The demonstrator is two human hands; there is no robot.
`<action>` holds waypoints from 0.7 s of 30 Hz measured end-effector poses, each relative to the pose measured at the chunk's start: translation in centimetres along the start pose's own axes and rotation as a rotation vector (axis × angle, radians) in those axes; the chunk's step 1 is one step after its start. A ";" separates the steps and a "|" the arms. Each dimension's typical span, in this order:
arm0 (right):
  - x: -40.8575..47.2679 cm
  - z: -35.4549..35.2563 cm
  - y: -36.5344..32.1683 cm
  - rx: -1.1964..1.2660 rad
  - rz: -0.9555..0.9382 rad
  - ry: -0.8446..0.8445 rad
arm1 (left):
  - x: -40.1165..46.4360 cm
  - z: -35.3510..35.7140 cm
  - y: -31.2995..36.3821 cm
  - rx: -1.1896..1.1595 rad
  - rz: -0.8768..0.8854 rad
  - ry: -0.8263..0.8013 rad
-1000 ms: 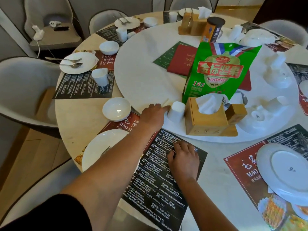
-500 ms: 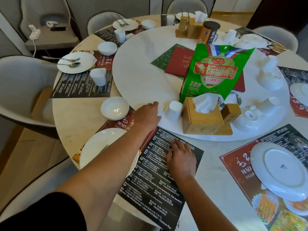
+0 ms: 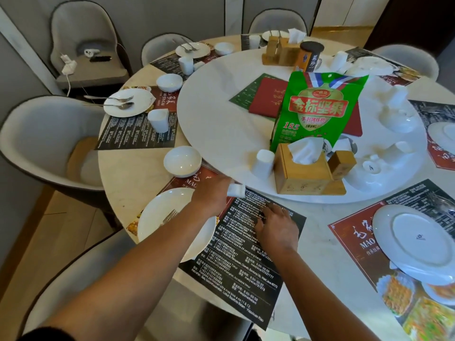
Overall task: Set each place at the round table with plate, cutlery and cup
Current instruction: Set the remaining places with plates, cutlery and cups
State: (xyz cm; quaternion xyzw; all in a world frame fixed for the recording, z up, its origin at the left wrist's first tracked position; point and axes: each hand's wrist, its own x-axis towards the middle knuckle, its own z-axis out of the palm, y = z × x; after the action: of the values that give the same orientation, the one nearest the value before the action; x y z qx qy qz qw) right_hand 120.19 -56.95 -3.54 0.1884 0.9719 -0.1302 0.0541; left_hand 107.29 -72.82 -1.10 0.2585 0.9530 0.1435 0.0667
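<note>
Left hand grips small white cup | right hand flat on placemat | risk: cup clips turntable rim, tips

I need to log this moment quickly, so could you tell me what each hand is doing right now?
Left hand: grips a small white cup above the placemat.
Right hand: open, fingers pressing flat on the placemat.
</note>
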 end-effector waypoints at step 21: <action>-1.0 -0.8 1.9 0.024 -0.031 -0.025 | -0.3 1.9 2.5 0.107 0.110 -0.078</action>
State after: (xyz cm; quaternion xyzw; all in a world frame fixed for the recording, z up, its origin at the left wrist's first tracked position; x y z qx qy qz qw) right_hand 121.81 -55.44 -3.08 0.1723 0.9723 -0.1449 0.0621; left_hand 109.12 -70.49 -2.16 0.3188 0.9404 0.0858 0.0820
